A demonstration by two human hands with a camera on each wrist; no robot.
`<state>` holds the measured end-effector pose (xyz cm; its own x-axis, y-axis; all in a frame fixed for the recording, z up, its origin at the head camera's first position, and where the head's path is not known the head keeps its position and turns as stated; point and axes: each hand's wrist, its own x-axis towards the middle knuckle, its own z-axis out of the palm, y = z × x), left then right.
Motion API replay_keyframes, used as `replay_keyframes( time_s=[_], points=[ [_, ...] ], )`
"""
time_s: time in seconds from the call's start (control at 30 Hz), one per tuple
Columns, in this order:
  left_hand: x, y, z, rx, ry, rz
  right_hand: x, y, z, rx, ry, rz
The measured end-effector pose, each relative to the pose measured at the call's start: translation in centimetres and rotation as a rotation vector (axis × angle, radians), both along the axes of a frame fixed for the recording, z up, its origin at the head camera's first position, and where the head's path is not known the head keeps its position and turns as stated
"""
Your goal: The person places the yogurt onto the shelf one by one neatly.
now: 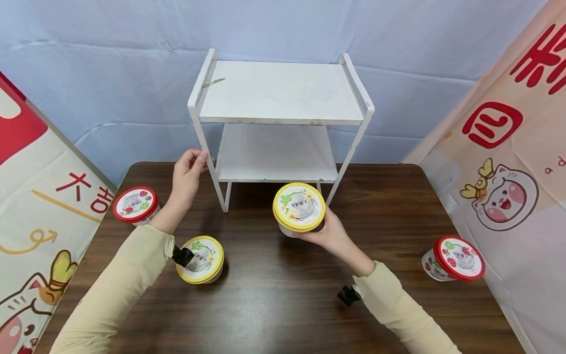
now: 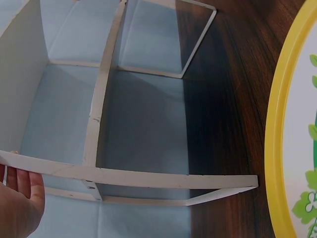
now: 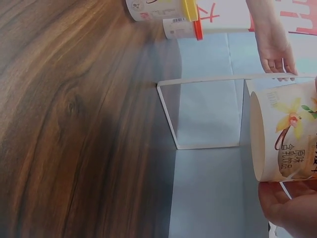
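Plainly, the right hand (image 1: 326, 230), its forearm (image 1: 398, 305) slanting in from the lower right, has its grip clamped round a tub (image 1: 287, 230) near the head frame's centre, raised above the bench (image 1: 261, 309). The tub's yellow-rimmed lid (image 1: 299, 206) (lettered 牛奶皮子) carries leafy, floral printing. Left of centre, the left hand (image 1: 186, 179) curls its fingers about a post (image 1: 216, 184) of the white rack (image 1: 283, 93).

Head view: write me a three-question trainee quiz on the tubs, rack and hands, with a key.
1. How many red-lidded tubs sit on the table?
2. True or false: the right hand holds a yellow-lidded tub above the table.
3. Which part of the white rack is the left hand at? A) top shelf B) lower shelf C) side post

Key: 1. Two. 2. True. 3. C.
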<state>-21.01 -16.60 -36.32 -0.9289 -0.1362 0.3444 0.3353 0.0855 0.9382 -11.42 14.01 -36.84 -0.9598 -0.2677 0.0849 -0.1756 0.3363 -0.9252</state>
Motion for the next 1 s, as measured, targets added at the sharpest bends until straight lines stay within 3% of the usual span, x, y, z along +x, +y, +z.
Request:
replay_keyframes(
  time_s=[0.43, 0.67, 1.0],
  points=[
    [0.1, 0.0, 0.1, 0.000, -0.002, 0.002, -0.3, -0.9, 0.1, -0.024, 0.035, 0.031],
    [0.0, 0.0, 0.0, 0.008, -0.002, 0.001, -1.7, -1.0, -1.9, -0.054, 0.042, 0.030],
    [0.1, 0.1, 0.1, 0.016, -0.003, 0.006, -2.2, -2.0, -1.9, -0.057, 0.108, 0.031]
  ],
)
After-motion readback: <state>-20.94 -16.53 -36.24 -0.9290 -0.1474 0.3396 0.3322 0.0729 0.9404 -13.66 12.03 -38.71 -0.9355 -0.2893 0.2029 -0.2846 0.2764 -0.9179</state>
